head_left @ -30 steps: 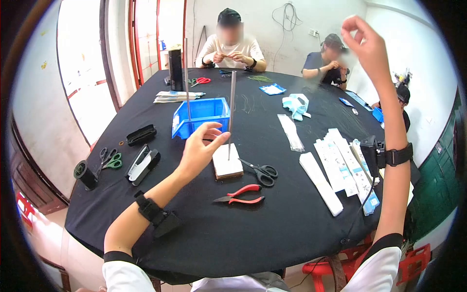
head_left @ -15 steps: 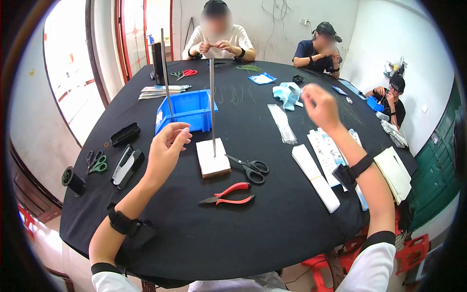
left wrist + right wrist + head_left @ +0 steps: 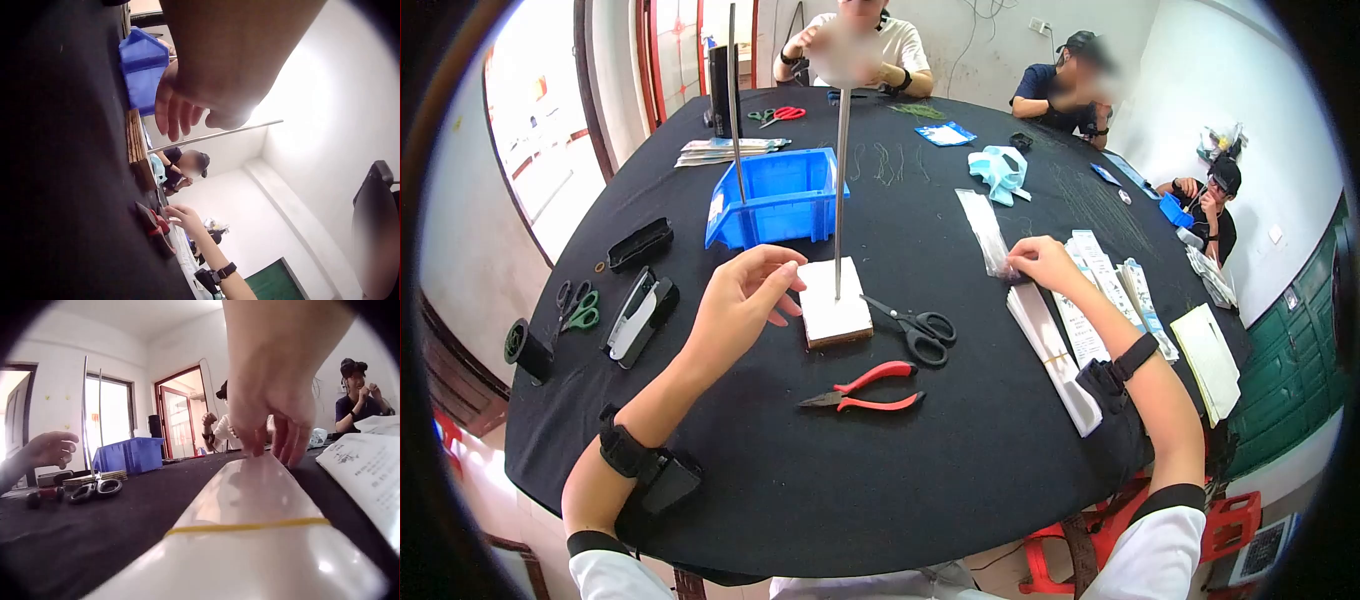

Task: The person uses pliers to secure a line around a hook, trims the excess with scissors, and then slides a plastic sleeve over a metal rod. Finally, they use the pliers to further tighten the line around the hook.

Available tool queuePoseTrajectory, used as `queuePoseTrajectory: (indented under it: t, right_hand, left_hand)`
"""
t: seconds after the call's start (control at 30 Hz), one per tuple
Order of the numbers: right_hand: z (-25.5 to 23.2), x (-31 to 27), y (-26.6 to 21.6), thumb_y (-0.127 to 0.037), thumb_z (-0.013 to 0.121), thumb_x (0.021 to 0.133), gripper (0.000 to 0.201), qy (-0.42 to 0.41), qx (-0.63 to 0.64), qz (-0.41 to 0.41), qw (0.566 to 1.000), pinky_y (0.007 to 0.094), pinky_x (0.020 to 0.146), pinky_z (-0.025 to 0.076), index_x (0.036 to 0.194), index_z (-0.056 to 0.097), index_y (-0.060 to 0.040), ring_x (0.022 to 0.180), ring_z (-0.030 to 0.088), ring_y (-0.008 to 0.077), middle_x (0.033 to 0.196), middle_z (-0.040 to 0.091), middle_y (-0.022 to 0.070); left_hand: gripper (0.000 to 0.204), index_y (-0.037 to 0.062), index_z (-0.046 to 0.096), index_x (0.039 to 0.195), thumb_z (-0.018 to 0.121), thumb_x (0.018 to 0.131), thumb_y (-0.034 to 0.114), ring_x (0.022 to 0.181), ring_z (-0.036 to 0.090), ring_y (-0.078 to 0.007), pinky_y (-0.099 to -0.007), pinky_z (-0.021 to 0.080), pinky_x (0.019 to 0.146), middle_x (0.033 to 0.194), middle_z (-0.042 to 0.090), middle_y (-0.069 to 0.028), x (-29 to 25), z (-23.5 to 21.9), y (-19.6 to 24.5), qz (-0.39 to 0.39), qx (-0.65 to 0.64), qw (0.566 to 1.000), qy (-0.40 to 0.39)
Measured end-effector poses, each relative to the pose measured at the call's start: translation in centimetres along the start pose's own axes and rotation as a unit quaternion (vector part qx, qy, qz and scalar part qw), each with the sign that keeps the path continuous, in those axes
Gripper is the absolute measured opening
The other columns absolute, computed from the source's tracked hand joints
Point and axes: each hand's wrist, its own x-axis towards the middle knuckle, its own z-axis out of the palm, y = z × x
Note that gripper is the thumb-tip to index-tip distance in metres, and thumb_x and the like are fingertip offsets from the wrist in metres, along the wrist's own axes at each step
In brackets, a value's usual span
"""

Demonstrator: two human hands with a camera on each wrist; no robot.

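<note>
My left hand [image 3: 740, 295] hovers with relaxed, slightly bent fingers beside a white-topped block [image 3: 832, 325] that carries an upright metal rod [image 3: 841, 190]. Nothing is in that hand. On the right, my right hand [image 3: 1045, 262] reaches down to the far end of a bundle of clear plastic bags [image 3: 1055, 350]. In the right wrist view its fingers pinch that end, beyond a yellow rubber band [image 3: 250, 527] round the bundle. A clear packet [image 3: 983, 232] lies just past the fingertips. Black-handled scissors [image 3: 922, 330] and red-handled pliers [image 3: 870, 388] lie between the hands.
A blue bin [image 3: 775, 212] stands behind the block, near a second rod [image 3: 736, 110]. A stapler [image 3: 640, 320], green-handled scissors [image 3: 580, 312] and a thread spool [image 3: 527, 350] are at left. Printed packets [image 3: 1115, 290] lie at right. Other people sit round the black-covered table [image 3: 960, 480].
My right hand has come down from high on the right to the bundle's far end, which now lifts and spreads slightly. The left hand has shifted a little left and stays beside the block.
</note>
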Motion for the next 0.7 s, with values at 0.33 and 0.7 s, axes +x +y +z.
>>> queuePoseTrajectory:
  t: [0.33, 0.7]
  right_hand:
    - [-0.6, 2.2, -4.1, -0.032, 0.069, 0.075, 0.035, 0.027, -0.133, 0.034, 0.990, 0.0365, 0.073, 0.049, 0.094, 0.062, -0.0042, 0.083, 0.064, 0.0267, 0.089, 0.065, 0.0137]
    - [1.6, 5.3, -11.1, -0.022, 0.063, 0.082, 0.020, -0.219, -0.034, 0.049, 0.974, 0.0312, 0.056, 0.053, 0.086, 0.067, -0.0032, 0.062, 0.065, 0.0175, 0.076, 0.068, 0.0072]
  left_hand:
    - [0.021, 0.0005, 0.061, 0.101, 0.053, 0.091, 0.017, 0.064, 0.060, -0.0083, -0.0202, 0.049, 0.057, 0.076, 0.063, -0.0038, -0.5, -0.5, 0.2, -0.035, 0.028, 0.998, -0.049]
    - [0.022, -0.0001, 0.064, 0.092, 0.057, 0.089, 0.020, 0.063, 0.060, -0.0081, -0.0203, 0.048, 0.056, 0.073, 0.063, -0.0031, -1.0, 0.1, 0.0, -0.103, 0.090, 0.972, -0.194]
